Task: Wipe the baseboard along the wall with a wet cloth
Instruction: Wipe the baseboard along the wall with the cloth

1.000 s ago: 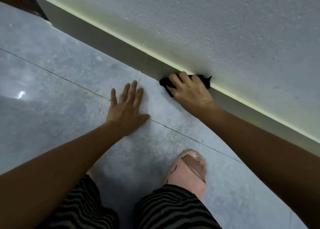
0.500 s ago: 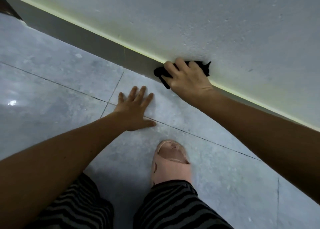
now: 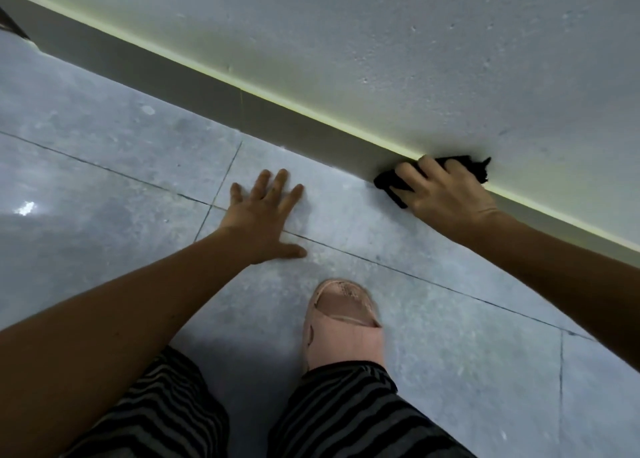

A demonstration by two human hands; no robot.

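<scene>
1. Centrally, the fingers [image 3: 407, 172] of the right hand [image 3: 446, 194] are curling over a black cloth [image 3: 389, 184], bunching it and pressing it against the baseboard [image 3: 207, 87]; the thumb is lying hidden.
2. The cloth is sitting at the far edge of the floor [image 3: 104, 198], touching both tile and baseboard. One end is poking out past the fingertips and a small tuft is sticking up beyond the knuckles, over the pale strip [image 3: 277, 103] capping the baseboard. This low, folded hold is probably letting one pass cover the full height of the board. Whether the cloth is wet cannot be told.
3. The baseboard is running diagonally as a grey band beneath the textured wall [image 3: 381, 42], from the upper left corner down to the right edge, where the right forearm is partly hiding it.
4. The fingers [image 3: 280, 184] of the left hand [image 3: 263, 222] are spreading wide and straight, holding nothing, with the palm lying flat on the tile beside a crossing of grout lines [image 3: 221, 180], well apart from the cloth. It is probably bearing body weight, freeing the other hand to press.
5. A pink slipper [image 3: 343, 322] is standing on the floor between the forearms, with striped trousers [image 3: 346, 416] at the near edge, suggesting a low crouch facing the wall.
6. A wiping stroke appears to be under way; progress cannot be judged, since no part of the board is looking cleaner than another.
</scene>
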